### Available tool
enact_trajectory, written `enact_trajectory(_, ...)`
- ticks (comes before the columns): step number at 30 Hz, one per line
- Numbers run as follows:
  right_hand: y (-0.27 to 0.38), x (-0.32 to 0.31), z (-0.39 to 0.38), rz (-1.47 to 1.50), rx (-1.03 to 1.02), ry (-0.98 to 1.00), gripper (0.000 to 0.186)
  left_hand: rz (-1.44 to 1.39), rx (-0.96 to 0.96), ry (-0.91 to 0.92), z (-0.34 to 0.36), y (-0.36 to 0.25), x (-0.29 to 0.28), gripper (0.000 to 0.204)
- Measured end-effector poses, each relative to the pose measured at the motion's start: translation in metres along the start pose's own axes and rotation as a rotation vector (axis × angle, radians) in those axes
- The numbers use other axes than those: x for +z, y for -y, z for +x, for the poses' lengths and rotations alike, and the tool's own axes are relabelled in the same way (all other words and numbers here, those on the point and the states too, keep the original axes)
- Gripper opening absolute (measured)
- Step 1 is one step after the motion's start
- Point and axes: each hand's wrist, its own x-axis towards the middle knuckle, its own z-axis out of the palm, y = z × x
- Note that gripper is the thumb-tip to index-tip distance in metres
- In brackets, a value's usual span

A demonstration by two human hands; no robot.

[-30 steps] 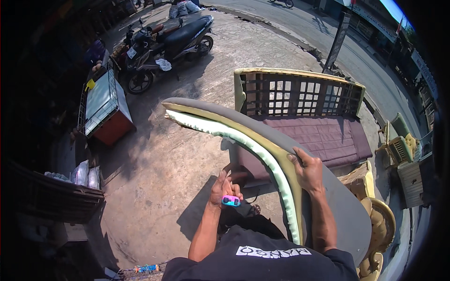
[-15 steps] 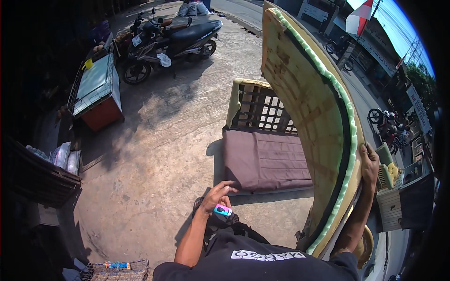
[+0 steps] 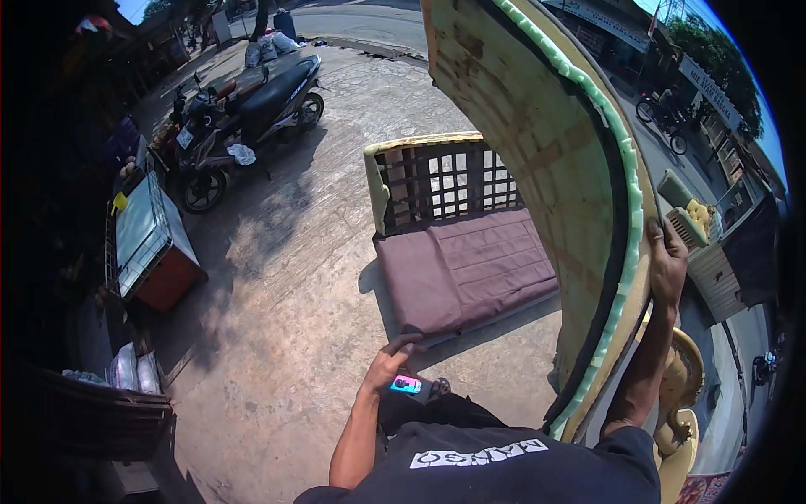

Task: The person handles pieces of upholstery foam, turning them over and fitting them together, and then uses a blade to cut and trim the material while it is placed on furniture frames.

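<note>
Holding up a curved padded panel [image 3: 546, 160], tilted on end and blocking from view the right end of a sofa [image 3: 420, 141] with a brown seat [image 3: 462, 269]. Just past a pale green foam strip [image 3: 634, 193], clamping the right hand [image 3: 667, 256] on the panel's right edge. Holding the left hand [image 3: 388, 364] near the seat's near left corner, with curled fingers; cannot tell whether closed on the small pink-and-blue object [image 3: 405, 385] just beside the palm.
</note>
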Motion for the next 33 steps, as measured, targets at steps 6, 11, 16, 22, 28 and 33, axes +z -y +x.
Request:
enact_trajectory(6, 0.016, 0.014, -0.023, -0.032, 0.022, 0.010, 0.033, 0.053, -0.066, 0.041, 0.011, 0.007, 0.021, 0.047)
enact_trajectory(11, 0.027, 0.029, -0.036, 0.063, 0.065, 0.023, 0.034, 0.095, -0.063, 0.073, 0.011, -0.007, 0.047, 0.049)
enact_trajectory(16, 0.027, 0.067, -0.058, -0.094, -0.038, 0.077, 0.036, 0.612, 0.616, -0.098, 0.011, -0.062, 0.095, 0.065)
enact_trajectory(22, 0.034, 0.107, -0.069, -0.145, -0.052, 0.204, 0.038, 1.317, 1.221, 0.448, -0.009, -0.139, 0.161, 0.082)
enact_trajectory(28, 0.040, 0.142, -0.126, -0.256, -0.167, 0.437, 0.056, 1.373, 1.111, 0.582, 0.042, -0.076, 0.137, 0.049)
enact_trajectory(33, 0.038, 0.062, -0.208, -0.496, 0.083, 0.617, 0.084, 1.069, 1.102, 0.201, 0.058, -0.084, 0.133, 0.039)
